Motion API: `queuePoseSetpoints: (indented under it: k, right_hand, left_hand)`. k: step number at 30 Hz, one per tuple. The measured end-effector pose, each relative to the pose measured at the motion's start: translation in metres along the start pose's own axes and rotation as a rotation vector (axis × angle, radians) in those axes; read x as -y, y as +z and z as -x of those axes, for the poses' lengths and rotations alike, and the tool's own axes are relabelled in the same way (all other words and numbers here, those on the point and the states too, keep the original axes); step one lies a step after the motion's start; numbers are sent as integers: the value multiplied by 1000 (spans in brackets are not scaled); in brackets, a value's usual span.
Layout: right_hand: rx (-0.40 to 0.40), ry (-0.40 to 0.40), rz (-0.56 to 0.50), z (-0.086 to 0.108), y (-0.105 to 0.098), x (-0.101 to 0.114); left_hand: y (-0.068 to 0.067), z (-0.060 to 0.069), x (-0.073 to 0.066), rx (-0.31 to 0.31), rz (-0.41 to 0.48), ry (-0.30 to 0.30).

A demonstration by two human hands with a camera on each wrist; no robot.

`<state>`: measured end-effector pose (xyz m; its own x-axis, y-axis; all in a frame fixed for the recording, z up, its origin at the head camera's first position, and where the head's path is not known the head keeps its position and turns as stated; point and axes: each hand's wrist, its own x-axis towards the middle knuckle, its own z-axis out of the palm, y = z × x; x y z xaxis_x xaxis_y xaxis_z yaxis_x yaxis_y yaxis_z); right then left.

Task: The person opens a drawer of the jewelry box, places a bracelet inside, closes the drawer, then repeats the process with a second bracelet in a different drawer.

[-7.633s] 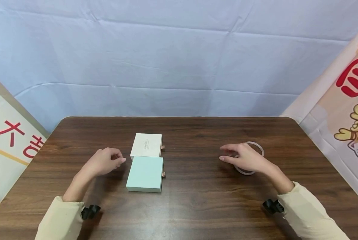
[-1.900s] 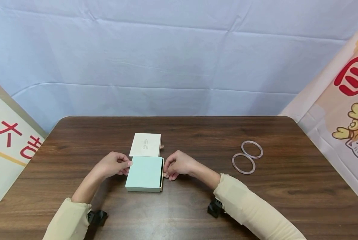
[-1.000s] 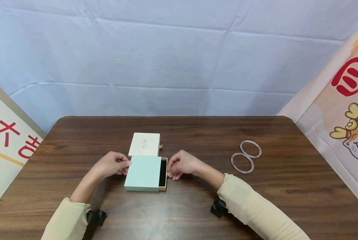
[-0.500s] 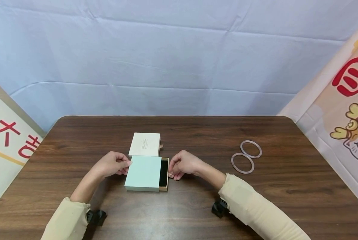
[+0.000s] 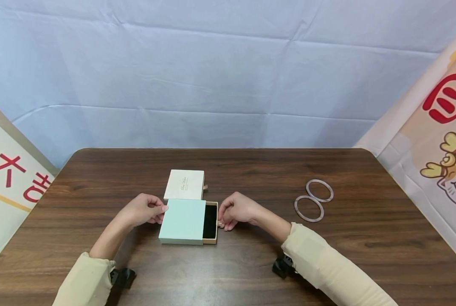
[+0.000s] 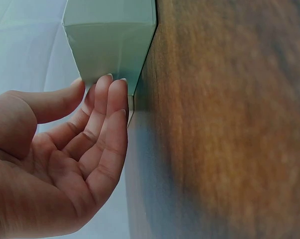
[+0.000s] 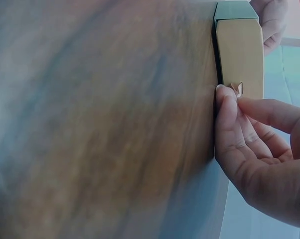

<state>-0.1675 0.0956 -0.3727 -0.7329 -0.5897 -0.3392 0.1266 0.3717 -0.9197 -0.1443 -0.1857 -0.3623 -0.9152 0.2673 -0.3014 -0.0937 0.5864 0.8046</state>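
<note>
A mint green drawer box (image 5: 182, 221) lies on the table left of the middle, its tan inner tray (image 5: 210, 222) pulled partway out to the right and showing a black lining. My left hand (image 5: 141, 209) holds the sleeve's left end; in the left wrist view the thumb meets the upper edge and the fingertips touch the end face. With thumb and fingers my right hand (image 5: 238, 210) pinches the small pinkish ribbon tab (image 7: 238, 89) on the tray's front.
A white drawer box (image 5: 184, 184) with printed lettering touches the green box's far side. Two pale bangles lie at the right, a nearer bangle (image 5: 309, 208) and a farther bangle (image 5: 319, 190). The brown table (image 5: 251, 272) ends before a pale cloth backdrop.
Both hands have come from beside the boxes and over the bangles to the green box. My right hand has drawn the tray rightward by its tab, while the sleeve stays nearly still.
</note>
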Motion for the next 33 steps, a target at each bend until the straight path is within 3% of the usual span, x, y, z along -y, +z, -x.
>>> queuePoseSetpoints:
  k: [33]
  right_hand:
    - [-5, 40, -18, 13, -14, -6]
  left_hand:
    - [0, 0, 1, 1, 14, -5]
